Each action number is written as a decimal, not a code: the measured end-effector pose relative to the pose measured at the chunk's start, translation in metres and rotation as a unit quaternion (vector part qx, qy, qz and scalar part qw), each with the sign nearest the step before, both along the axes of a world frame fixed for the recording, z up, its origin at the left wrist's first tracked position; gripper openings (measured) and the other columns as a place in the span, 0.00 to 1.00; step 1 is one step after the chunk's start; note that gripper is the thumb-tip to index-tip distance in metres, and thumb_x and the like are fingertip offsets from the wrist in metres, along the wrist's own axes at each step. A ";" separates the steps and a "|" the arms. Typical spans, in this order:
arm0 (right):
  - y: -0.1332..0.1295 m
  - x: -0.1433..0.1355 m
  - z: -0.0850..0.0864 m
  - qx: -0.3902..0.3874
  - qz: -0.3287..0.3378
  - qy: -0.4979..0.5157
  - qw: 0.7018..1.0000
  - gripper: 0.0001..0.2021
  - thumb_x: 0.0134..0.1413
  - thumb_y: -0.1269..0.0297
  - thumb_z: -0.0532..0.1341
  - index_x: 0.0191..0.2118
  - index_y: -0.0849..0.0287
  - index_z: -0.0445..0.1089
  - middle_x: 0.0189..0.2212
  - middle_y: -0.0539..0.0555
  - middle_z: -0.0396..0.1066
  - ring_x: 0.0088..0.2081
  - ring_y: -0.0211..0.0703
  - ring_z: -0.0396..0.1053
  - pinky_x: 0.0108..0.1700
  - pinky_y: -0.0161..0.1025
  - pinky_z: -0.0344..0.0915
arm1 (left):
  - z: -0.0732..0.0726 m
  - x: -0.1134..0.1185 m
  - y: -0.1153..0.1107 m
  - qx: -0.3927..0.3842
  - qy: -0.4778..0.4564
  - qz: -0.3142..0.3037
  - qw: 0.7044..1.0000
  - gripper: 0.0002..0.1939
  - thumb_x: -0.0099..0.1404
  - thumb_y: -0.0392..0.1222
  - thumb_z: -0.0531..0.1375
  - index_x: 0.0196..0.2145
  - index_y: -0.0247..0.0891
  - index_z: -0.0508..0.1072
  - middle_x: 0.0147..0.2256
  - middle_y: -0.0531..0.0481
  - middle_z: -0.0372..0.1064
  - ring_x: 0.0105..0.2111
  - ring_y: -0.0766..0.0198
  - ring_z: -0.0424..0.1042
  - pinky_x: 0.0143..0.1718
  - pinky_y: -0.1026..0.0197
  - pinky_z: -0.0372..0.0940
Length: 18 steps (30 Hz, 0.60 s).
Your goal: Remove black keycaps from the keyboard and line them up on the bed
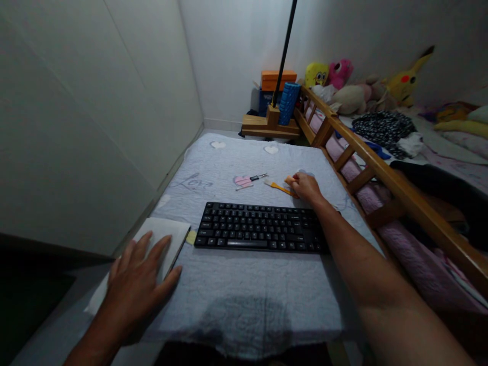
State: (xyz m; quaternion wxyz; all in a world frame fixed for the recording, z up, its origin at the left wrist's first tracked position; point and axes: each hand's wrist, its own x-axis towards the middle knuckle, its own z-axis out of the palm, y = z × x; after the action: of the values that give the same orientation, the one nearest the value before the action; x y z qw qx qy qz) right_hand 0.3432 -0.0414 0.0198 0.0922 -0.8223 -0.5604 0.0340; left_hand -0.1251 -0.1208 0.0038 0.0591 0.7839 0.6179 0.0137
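Note:
A black keyboard (247, 226) lies across the cloth-covered table. Beyond its right half, my right hand (304, 186) reaches out with its fingers pinched on a small orange piece (288, 180). An orange-handled brush (281, 188) lies just left of that hand, its pale tip pointing left. Farther left are a tool with a black grip and metal tip (258, 177) and a thin stick (244, 187). My left hand (141, 269) rests with spread fingers on a white book or paper pad (163, 231) at the table's left edge, holding nothing.
The table (244, 284) has a pale patterned cloth. A wooden bed rail (366, 152) runs along the right, with plush toys (351, 96) behind it. Past the far edge stand a wooden base (257, 124) with a black pole, a blue roller (288, 104) and an orange box (278, 79).

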 end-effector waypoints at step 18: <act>-0.001 0.026 0.006 -0.002 -0.005 -0.047 0.999 0.14 0.59 0.63 0.56 0.45 0.60 0.75 0.43 0.60 0.77 0.41 0.47 0.72 0.38 0.38 0.59 | 0.009 -0.002 0.002 0.006 0.024 -0.036 0.999 0.28 0.67 0.55 0.47 0.55 0.32 0.65 0.57 0.34 0.64 0.57 0.46 0.64 0.59 0.47 0.57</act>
State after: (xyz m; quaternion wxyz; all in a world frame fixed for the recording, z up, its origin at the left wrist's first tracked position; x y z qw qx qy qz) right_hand 0.3689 -0.0423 0.0257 0.0646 -0.8262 -0.5596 -0.0040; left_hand -0.1273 -0.1191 0.0129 0.0402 0.8059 0.5906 -0.0035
